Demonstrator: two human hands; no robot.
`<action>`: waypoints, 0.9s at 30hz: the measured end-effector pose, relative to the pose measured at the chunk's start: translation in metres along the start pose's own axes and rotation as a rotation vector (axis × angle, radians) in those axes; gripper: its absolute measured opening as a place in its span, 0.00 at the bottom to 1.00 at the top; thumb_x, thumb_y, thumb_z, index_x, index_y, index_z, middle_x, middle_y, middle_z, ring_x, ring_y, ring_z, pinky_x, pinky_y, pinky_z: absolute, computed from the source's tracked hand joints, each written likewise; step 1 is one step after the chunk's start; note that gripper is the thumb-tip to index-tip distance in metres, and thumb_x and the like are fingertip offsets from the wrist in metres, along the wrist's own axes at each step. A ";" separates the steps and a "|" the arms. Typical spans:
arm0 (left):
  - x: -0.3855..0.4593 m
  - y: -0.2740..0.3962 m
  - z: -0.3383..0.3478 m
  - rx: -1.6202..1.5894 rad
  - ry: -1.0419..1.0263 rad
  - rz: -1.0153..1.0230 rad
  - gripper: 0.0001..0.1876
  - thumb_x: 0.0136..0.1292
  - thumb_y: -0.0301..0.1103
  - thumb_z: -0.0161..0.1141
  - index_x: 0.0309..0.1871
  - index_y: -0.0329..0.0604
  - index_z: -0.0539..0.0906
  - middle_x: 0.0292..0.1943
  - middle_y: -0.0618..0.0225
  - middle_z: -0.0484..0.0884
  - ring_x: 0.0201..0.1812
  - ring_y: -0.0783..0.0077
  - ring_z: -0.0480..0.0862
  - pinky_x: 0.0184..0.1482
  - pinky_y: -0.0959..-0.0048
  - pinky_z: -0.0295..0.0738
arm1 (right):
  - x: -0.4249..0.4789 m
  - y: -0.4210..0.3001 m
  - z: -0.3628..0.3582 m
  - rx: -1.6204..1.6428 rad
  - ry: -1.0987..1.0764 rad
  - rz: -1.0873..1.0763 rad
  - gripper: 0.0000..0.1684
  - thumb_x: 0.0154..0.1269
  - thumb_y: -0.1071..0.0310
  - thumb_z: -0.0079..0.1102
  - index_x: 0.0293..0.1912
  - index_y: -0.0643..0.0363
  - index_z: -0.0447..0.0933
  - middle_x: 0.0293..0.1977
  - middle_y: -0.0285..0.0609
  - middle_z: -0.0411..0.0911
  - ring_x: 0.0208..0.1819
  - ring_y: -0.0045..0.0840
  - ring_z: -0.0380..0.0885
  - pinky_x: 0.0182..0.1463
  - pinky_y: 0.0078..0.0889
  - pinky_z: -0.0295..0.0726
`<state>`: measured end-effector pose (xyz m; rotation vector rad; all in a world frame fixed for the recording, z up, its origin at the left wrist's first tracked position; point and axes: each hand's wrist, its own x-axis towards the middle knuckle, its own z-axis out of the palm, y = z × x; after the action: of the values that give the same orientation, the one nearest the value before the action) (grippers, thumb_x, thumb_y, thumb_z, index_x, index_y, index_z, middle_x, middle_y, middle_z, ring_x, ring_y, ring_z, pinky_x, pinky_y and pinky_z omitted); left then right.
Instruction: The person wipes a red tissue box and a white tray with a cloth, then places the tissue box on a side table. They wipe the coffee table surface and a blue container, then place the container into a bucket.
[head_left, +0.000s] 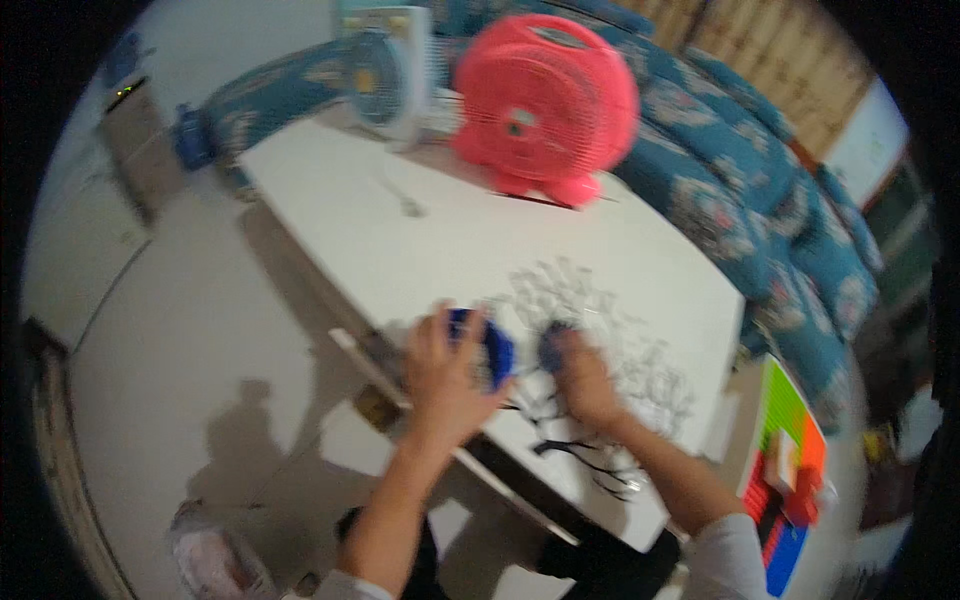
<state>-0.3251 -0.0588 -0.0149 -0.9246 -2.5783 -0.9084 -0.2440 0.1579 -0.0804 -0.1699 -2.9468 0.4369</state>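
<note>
My left hand (448, 371) lies over a bright blue object (498, 352) near the front edge of the white table (345, 202). Its fingers spread across the top of the object, partly hiding it. To the right, my right hand (589, 379) holds a small dark blue object (553, 347) at its fingertips, just above or against the tabletop. Blur keeps me from telling exactly what either object is. Between and around the hands runs a black tree-branch pattern (562, 446) on the table surface.
A pink box fan (532, 112) stands at the table's back, beside a smaller white and blue fan (379, 79). A floral teal sofa (712, 172) runs behind. Coloured building plates (787, 442) carry blocks at the right. A clear plastic bag (214, 555) lies on the floor at lower left.
</note>
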 end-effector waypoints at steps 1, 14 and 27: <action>-0.002 0.000 -0.002 0.055 -0.127 -0.064 0.48 0.38 0.45 0.74 0.66 0.48 0.64 0.63 0.45 0.60 0.62 0.44 0.61 0.61 0.50 0.60 | 0.010 0.012 -0.010 -0.034 -0.014 0.276 0.28 0.65 0.67 0.43 0.64 0.64 0.56 0.64 0.56 0.57 0.66 0.43 0.56 0.70 0.43 0.50; -0.009 -0.024 -0.019 -0.116 0.105 -0.099 0.49 0.44 0.45 0.70 0.70 0.53 0.55 0.65 0.47 0.52 0.63 0.43 0.56 0.58 0.45 0.58 | 0.133 0.022 0.035 0.177 0.074 -0.087 0.33 0.58 0.74 0.52 0.64 0.61 0.58 0.66 0.56 0.53 0.68 0.47 0.52 0.70 0.40 0.51; -0.009 -0.002 -0.016 -0.088 0.043 -0.048 0.47 0.45 0.46 0.69 0.70 0.53 0.57 0.66 0.48 0.52 0.63 0.43 0.56 0.59 0.46 0.57 | -0.080 -0.083 -0.001 0.119 0.025 -0.215 0.34 0.47 0.77 0.62 0.57 0.62 0.66 0.62 0.59 0.59 0.62 0.52 0.60 0.66 0.48 0.59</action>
<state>-0.3191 -0.0747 -0.0078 -0.8587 -2.5528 -1.0504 -0.1725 0.0685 -0.0655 0.1533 -2.8616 0.5699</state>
